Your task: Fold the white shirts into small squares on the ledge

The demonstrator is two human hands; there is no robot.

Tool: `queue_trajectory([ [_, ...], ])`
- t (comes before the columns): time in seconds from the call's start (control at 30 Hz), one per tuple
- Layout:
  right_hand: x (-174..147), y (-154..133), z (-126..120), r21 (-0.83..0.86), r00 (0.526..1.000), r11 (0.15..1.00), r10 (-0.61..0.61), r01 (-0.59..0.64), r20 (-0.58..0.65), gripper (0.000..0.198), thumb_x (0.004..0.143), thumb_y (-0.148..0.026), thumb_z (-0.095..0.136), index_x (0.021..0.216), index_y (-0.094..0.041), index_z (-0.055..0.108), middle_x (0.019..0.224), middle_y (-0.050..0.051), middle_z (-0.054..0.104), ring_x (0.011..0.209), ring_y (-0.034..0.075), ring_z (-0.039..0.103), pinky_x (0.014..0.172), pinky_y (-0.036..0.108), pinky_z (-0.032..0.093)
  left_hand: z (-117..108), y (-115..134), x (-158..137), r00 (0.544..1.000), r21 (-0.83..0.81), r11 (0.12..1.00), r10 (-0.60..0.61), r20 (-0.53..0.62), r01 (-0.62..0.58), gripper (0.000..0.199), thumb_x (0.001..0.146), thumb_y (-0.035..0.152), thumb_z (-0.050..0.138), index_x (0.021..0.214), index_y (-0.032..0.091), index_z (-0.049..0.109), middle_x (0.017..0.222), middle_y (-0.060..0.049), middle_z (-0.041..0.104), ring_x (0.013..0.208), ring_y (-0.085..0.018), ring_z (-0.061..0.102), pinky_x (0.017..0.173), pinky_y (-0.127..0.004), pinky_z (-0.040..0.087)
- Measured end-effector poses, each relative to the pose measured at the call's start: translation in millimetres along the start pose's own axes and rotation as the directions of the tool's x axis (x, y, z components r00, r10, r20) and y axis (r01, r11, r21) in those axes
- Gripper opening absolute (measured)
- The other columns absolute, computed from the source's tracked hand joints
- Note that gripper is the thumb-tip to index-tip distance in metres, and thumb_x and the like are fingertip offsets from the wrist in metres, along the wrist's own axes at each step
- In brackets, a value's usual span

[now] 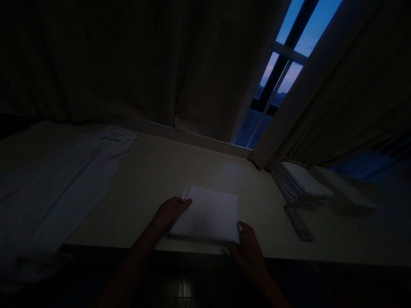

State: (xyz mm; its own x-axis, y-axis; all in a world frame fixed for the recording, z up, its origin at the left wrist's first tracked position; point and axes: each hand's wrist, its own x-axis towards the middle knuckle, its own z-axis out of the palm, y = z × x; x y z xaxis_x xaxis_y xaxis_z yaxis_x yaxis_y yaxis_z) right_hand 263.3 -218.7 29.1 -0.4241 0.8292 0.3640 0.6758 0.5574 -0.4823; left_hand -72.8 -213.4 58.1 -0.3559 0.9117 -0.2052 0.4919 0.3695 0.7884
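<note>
A white cloth folded into a flat, thick rectangle (pixel 208 216) lies near the front edge of the table, in the dim middle of the head view. My left hand (pixel 171 212) grips its left side, thumb on top and fingers at the edge. At the front right corner my right hand (pixel 248 248) holds the same cloth, with its fingers partly hidden below the edge. Darkness blurs the finer details of both hands.
A large pale cloth (pixel 83 179) spreads over the left of the table (pixel 160 164). To the right stand a stack of folded cloths (pixel 302 184), a pale box (pixel 343 190) and a dark pixelated object (pixel 299 223). Long curtains (pixel 205 85) hang behind, beside a window (pixel 289 55).
</note>
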Motion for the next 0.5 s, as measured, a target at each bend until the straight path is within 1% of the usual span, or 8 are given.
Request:
queue_trajectory([
  [0.07,8.9,-1.6,-4.0,0.025,0.998,0.998,0.056,-0.055,-0.034,0.060,0.089,-0.045,0.053,0.141,-0.022,0.035,0.139,0.015,0.045,0.123,0.030,0.048,0.100,0.048,0.045,3.5,6.3,13.3,1.000,0.019,1.000,0.017,-0.017,-0.017,0.059,0.076,0.072,0.042,0.083,0.018,0.064,0.089,-0.009,0.070,0.079,-0.023,0.065,0.068,-0.031,0.043],
  [0.13,26.6,-5.9,-5.1,0.012,0.992,0.995,0.104,-0.103,-0.070,0.051,0.094,-0.046,0.045,0.138,-0.021,0.041,0.139,0.014,0.046,0.126,0.029,0.046,0.103,0.049,0.042,11.1,9.3,24.2,0.997,0.073,0.997,0.024,-0.070,-0.019,0.055,0.077,0.070,0.042,0.077,0.019,0.063,0.082,-0.008,0.069,0.073,-0.021,0.063,0.065,-0.030,0.041],
  [0.17,38.1,-9.1,-4.2,-0.011,0.991,0.994,0.112,-0.113,-0.072,0.049,0.095,-0.047,0.042,0.136,-0.020,0.044,0.140,0.014,0.046,0.129,0.029,0.044,0.105,0.049,0.040,15.4,9.7,28.0,0.995,0.101,0.995,0.025,-0.099,-0.015,0.052,0.078,0.067,0.043,0.075,0.019,0.062,0.080,-0.008,0.069,0.072,-0.021,0.062,0.065,-0.030,0.040],
  [0.23,63.0,-17.5,1.0,-0.076,0.994,0.991,0.109,-0.111,-0.032,0.052,0.095,-0.050,0.040,0.134,-0.017,0.049,0.143,0.015,0.044,0.133,0.030,0.039,0.109,0.049,0.036,22.9,9.1,31.5,0.989,0.143,0.990,0.029,-0.146,-0.008,0.043,0.080,0.059,0.044,0.073,0.020,0.060,0.079,-0.008,0.067,0.072,-0.021,0.061,0.065,-0.030,0.038],
  [0.33,94.5,-29.5,17.1,-0.170,0.992,0.980,0.111,-0.101,0.053,0.059,0.095,-0.051,0.038,0.136,-0.010,0.049,0.146,0.019,0.041,0.136,0.033,0.035,0.111,0.050,0.030,28.8,5.2,28.7,0.979,0.204,0.979,0.031,-0.201,0.011,0.033,0.083,0.048,0.042,0.072,0.021,0.057,0.078,-0.007,0.065,0.072,-0.021,0.059,0.065,-0.030,0.036],
  [0.4,105.3,-33.5,30.9,-0.219,0.987,0.971,0.123,-0.098,0.101,0.063,0.095,-0.052,0.038,0.138,-0.007,0.046,0.147,0.021,0.038,0.139,0.035,0.030,0.111,0.053,0.026,29.9,1.6,24.5,0.973,0.236,0.971,0.029,-0.229,0.027,0.029,0.084,0.043,0.039,0.074,0.022,0.056,0.078,-0.007,0.064,0.071,-0.020,0.059,0.064,-0.030,0.036],
  [0.5,106.6,-31.7,48.0,-0.274,0.982,0.959,0.119,-0.075,0.145,0.068,0.095,-0.053,0.036,0.143,-0.006,0.039,0.151,0.021,0.031,0.142,0.036,0.019,0.112,0.059,0.016,31.8,-2.9,18.7,0.966,0.276,0.960,0.037,-0.255,0.037,0.024,0.085,0.037,0.038,0.076,0.022,0.055,0.077,-0.006,0.063,0.070,-0.020,0.058,0.062,-0.031,0.036],
])
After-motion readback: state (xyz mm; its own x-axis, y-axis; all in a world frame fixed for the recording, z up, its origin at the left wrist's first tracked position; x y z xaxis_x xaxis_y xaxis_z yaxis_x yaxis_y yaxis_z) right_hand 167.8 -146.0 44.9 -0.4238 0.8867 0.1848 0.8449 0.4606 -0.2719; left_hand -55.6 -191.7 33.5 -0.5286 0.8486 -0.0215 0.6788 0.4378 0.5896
